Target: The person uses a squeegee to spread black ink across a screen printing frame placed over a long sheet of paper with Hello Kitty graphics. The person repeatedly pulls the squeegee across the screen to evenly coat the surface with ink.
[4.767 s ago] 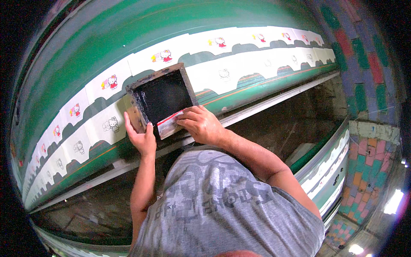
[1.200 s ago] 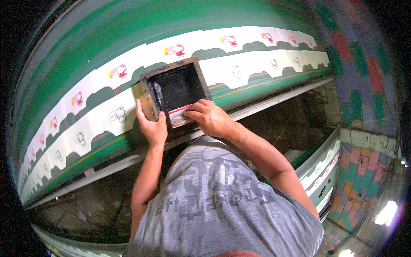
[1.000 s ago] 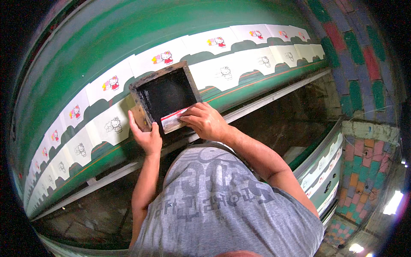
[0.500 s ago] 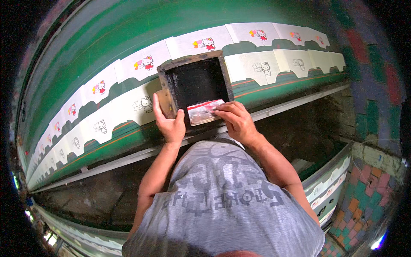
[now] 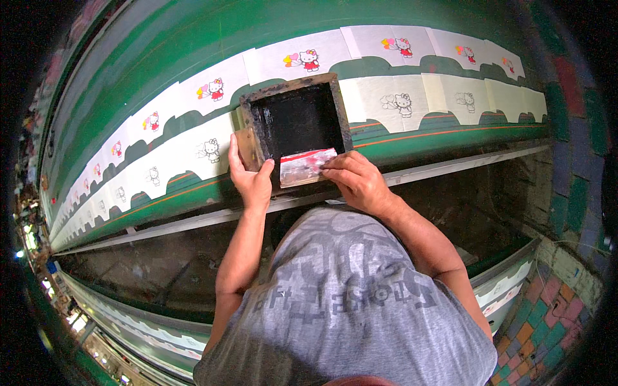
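A dark, worn wooden screen-printing frame (image 5: 293,85) lies over the near row of sheets, its inner mesh black. My left hand (image 5: 253,183) grips its lower left corner, fingers against a brown block (image 5: 246,145) on the side and thumb at the near edge. My right hand (image 5: 360,182) pinches the right end of a flat squeegee (image 5: 300,170), whitish with a red band and smeared with stains. The squeegee rests across the near end of the frame. Beneath the frame, the sheet is hidden.
A long green table (image 5: 412,136) carries two rows of cut sheets. The far row has coloured cartoon cats with balloons (image 5: 309,60); the near row shows black outlines (image 5: 403,105). A metal rail (image 5: 450,168) runs along the near edge. Another table with sheets (image 5: 505,283) stands behind me.
The view has turned slightly, so the sheets sit differently in it. Both hands keep their holds, and the frame and squeegee show little movement against the table.
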Action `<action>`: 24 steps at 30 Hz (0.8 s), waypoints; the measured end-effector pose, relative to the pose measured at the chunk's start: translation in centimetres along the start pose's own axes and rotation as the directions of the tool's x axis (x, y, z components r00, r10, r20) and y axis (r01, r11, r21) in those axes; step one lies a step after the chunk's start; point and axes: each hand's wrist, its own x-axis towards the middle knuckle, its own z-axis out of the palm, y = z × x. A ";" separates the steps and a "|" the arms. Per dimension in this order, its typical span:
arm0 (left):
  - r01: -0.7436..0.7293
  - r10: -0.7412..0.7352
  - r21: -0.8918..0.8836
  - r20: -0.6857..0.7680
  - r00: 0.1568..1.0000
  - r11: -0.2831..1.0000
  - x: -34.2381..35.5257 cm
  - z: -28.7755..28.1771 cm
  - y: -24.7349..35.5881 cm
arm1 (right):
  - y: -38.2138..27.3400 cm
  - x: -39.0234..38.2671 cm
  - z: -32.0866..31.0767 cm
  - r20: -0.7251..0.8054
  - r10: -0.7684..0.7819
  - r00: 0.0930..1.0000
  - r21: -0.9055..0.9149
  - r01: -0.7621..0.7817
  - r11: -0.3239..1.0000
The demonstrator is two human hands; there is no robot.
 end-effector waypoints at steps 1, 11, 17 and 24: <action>0.009 -0.009 -0.002 0.007 1.000 1.000 0.0 -0.1 -0.1 | 0.0 0.0 0.0 -0.001 0.001 1.000 0.000 -0.001 1.000; 0.037 -0.037 -0.030 0.003 0.999 0.999 0.0 0.1 -0.7 | 0.0 -0.1 0.2 -0.007 0.052 0.999 0.002 -0.052 0.999; 0.025 -0.025 -0.025 0.011 1.000 0.999 0.0 0.1 -0.9 | -0.2 -0.1 0.0 -0.021 0.066 0.998 0.010 -0.065 0.998; 0.011 -0.011 0.004 0.020 1.000 1.000 0.0 0.1 -0.7 | -0.3 0.2 -0.1 -0.031 0.073 0.997 -0.001 -0.073 0.997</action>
